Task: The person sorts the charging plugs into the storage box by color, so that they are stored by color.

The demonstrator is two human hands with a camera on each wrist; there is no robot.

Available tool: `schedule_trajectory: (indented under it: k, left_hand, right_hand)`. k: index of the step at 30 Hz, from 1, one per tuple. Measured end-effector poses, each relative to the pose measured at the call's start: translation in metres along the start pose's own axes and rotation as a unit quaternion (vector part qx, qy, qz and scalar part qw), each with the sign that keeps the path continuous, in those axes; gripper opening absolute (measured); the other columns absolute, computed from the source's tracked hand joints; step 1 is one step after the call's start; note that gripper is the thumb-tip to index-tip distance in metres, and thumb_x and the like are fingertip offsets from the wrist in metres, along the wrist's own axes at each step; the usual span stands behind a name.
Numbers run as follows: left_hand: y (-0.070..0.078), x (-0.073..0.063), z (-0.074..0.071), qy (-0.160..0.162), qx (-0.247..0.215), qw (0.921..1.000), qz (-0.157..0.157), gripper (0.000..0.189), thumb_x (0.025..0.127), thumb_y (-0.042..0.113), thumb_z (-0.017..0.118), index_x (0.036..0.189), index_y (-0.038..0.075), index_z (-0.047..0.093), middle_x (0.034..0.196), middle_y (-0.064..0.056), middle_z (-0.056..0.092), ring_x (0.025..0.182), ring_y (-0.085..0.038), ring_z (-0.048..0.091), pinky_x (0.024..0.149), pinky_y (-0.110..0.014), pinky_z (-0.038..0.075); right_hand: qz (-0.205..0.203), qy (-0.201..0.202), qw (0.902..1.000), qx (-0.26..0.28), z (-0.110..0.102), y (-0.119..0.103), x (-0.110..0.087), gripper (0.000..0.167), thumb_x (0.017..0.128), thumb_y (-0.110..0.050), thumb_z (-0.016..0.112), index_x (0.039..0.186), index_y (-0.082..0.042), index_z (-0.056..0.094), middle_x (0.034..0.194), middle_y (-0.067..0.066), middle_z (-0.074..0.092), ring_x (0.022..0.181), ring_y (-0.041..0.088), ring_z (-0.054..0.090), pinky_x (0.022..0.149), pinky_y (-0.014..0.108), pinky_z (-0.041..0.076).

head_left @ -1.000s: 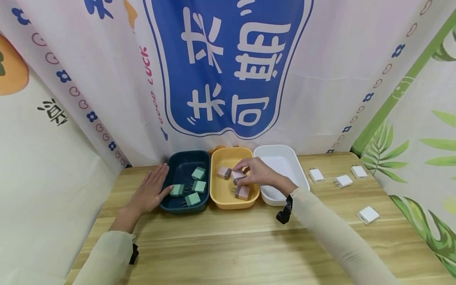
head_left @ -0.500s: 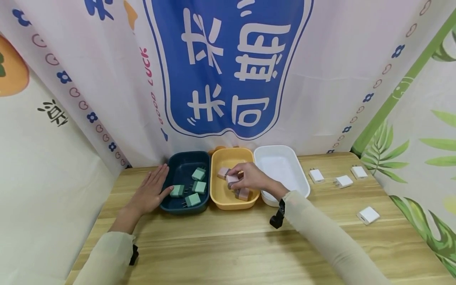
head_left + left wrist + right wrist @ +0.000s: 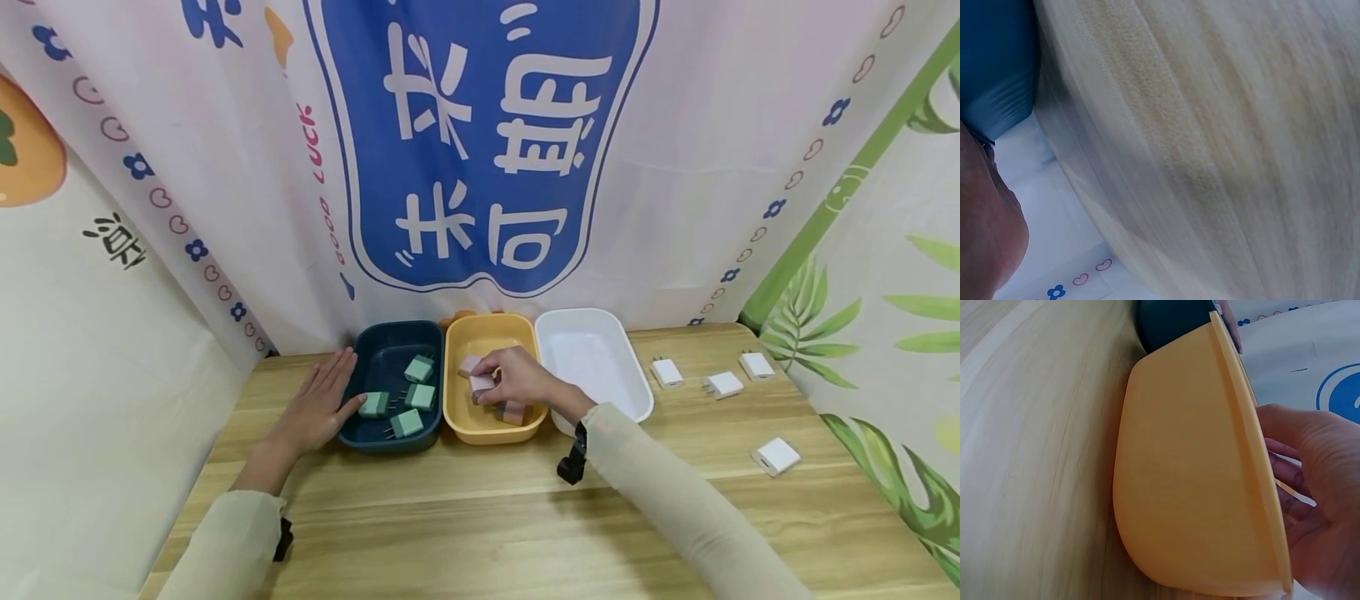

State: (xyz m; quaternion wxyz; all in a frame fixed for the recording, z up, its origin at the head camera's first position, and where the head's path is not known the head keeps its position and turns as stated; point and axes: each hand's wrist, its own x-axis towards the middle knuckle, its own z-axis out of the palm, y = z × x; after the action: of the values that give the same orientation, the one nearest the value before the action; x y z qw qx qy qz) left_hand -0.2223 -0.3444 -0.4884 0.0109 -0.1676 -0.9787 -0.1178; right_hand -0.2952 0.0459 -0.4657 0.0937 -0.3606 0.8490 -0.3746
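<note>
My right hand (image 3: 522, 377) reaches into the yellow bin (image 3: 480, 333) and pinches a pink plug-in charger (image 3: 481, 385) between thumb and fingers. Two more pink chargers lie in that bin, partly covered by the hand; one of them (image 3: 513, 412) is near the front wall. In the right wrist view, the bin's wall (image 3: 1179, 469) hides what the fingers hold. My left hand (image 3: 318, 400) rests with straight fingers along the left side of the dark blue bin (image 3: 393, 335), its thumb over the rim beside a green charger (image 3: 374, 405). Several green chargers lie in this bin.
A white bin (image 3: 592, 354) stands against the yellow one on the right. Several white chargers are spread on the wooden table (image 3: 465, 517) further right, one (image 3: 776, 456) closer to the front. A printed curtain (image 3: 675, 208) hangs behind the bins.
My right hand has shifted a little left and toward the front within the yellow bin, carrying the pink charger with it. The left hand has stayed in place.
</note>
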Motion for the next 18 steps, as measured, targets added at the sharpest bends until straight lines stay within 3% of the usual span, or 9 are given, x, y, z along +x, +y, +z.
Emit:
schedule_trajectory:
  k: [6, 10, 18]
  left_hand:
    - [0.0009, 0.0002, 0.0017, 0.008, 0.003, 1.0000, 0.001, 0.080, 0.113, 0.049, 0.040, 0.169, 0.001, 0.011, 0.177, -0.020, 0.008, 0.163, -0.043, 0.008, 0.130, -0.065, 0.006]
    - [0.0018, 0.0004, 0.0010, 0.004, 0.004, 1.0000, -0.001, 0.080, 0.113, 0.049, 0.040, 0.169, 0.001, 0.011, 0.177, -0.020, 0.008, 0.163, -0.042, 0.008, 0.130, -0.065, 0.006]
    - [0.0031, 0.0004, -0.0017, -0.007, 0.002, 1.0000, -0.004, 0.079, 0.114, 0.049, 0.038, 0.169, 0.001, 0.007, 0.177, -0.020, 0.004, 0.164, -0.039, 0.002, 0.130, -0.064, 0.005]
  right_hand:
    - [0.001, -0.006, 0.9999, -0.010, 0.0030, -0.0018, 0.0036, 0.044, 0.080, -0.016, 0.095, 0.120, -0.004, 0.080, 0.110, 0.002, 0.078, 0.090, 0.013, 0.066, 0.078, 0.022, 0.057]
    - [0.000, -0.008, 0.9999, -0.012, 0.0037, -0.0018, 0.0045, 0.045, 0.081, -0.017, 0.094, 0.121, -0.002, 0.079, 0.112, 0.005, 0.079, 0.094, 0.019, 0.068, 0.080, 0.024, 0.057]
    - [-0.014, 0.002, 0.9999, 0.009, -0.0009, -0.0046, 0.0045, 0.040, 0.082, -0.009, 0.090, 0.119, 0.002, 0.078, 0.116, 0.018, 0.077, 0.109, 0.035, 0.071, 0.096, 0.051, 0.060]
